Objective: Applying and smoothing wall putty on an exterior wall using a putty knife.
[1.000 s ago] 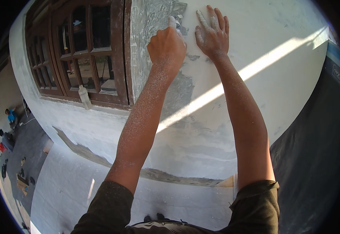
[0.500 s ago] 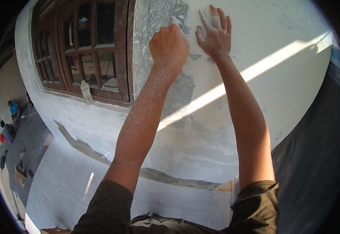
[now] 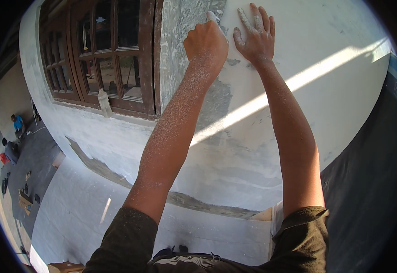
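My left hand (image 3: 206, 42) is closed in a fist against the rough, grey-patched strip of wall (image 3: 182, 34) beside the window. Its thumb, coated in white dust, points up; whatever the fist may hold is hidden behind the fingers. To its right, my right hand (image 3: 258, 41) rests on the smooth, pale wall (image 3: 317, 36), fingers spread and whitened with powder. Nothing is in that hand. White dust speckles both forearms, the left one most. Below the hands, a grey unpainted patch (image 3: 215, 102) shows on the wall.
A brown wooden window (image 3: 112, 52) with glass panes is at the left, a pale bottle (image 3: 104, 102) standing on its sill. Sunlight crosses the wall in a slanted band. Two people (image 3: 17, 126) sit far left, near scattered items and a cardboard box (image 3: 25, 202).
My left fist has shifted slightly right along the wall. The right hand stays spread in nearly the same spot. The whole view has moved a little.
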`<state>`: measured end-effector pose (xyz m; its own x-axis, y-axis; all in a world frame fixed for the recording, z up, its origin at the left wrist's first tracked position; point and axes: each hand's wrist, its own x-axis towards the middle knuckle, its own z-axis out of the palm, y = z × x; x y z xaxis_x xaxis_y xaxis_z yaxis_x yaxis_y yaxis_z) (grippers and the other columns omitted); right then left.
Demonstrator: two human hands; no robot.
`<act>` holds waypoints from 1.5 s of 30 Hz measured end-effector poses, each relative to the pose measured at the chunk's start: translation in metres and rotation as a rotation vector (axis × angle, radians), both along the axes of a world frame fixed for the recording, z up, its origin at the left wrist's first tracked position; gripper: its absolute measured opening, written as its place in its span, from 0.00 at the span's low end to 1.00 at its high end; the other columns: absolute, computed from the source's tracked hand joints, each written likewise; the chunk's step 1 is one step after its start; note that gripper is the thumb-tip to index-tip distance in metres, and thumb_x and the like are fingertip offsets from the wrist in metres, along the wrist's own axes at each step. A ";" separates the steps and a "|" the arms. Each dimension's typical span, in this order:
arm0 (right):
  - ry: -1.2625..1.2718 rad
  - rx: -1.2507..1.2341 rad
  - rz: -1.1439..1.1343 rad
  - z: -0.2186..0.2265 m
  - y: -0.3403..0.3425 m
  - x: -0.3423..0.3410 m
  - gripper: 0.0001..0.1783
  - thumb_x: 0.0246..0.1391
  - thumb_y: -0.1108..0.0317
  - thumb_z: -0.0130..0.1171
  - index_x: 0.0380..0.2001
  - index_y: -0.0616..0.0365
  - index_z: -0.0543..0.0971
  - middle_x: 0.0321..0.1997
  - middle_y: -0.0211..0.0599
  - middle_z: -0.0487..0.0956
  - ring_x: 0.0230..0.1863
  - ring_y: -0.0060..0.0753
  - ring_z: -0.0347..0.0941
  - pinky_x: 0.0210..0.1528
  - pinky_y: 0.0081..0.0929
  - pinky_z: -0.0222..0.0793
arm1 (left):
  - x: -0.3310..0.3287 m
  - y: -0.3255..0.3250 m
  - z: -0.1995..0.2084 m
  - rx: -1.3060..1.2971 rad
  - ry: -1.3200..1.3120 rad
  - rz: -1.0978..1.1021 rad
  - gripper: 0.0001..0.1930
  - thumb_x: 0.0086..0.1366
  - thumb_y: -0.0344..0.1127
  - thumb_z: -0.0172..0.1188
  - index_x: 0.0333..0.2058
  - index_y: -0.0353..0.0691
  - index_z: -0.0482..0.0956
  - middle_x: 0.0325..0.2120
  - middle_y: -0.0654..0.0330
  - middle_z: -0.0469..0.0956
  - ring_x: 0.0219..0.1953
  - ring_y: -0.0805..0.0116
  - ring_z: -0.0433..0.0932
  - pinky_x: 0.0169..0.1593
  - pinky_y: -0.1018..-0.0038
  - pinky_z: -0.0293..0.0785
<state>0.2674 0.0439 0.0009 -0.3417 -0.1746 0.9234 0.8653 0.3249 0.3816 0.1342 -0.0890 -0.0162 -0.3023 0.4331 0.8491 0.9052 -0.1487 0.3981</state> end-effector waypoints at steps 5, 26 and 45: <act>0.004 -0.223 0.017 0.003 -0.018 -0.002 0.35 0.59 0.56 0.54 0.70 0.51 0.67 0.79 0.47 0.54 0.81 0.49 0.42 0.82 0.50 0.30 | 0.005 -0.003 -0.019 -0.006 0.002 0.016 0.16 0.63 0.32 0.61 0.48 0.32 0.81 0.40 0.42 0.84 0.46 0.45 0.85 0.49 0.56 0.82; -0.010 0.013 0.000 0.000 0.002 0.005 0.34 0.57 0.48 0.59 0.68 0.38 0.73 0.78 0.35 0.59 0.80 0.44 0.47 0.80 0.49 0.34 | 0.005 0.003 -0.023 -0.096 0.004 -0.005 0.29 0.63 0.35 0.63 0.62 0.33 0.70 0.40 0.42 0.83 0.44 0.45 0.85 0.47 0.54 0.82; -0.007 -0.004 0.050 -0.001 0.000 0.001 0.33 0.57 0.48 0.60 0.65 0.39 0.75 0.78 0.34 0.60 0.79 0.44 0.48 0.80 0.49 0.34 | 0.001 0.012 -0.023 0.066 -0.001 0.047 0.26 0.67 0.39 0.59 0.63 0.43 0.72 0.36 0.42 0.84 0.41 0.39 0.84 0.47 0.49 0.81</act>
<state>0.2688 0.0441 -0.0003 -0.3390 -0.1881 0.9218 0.8453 0.3693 0.3862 0.1351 -0.0767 -0.0394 -0.3219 0.3614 0.8751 0.9114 -0.1319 0.3898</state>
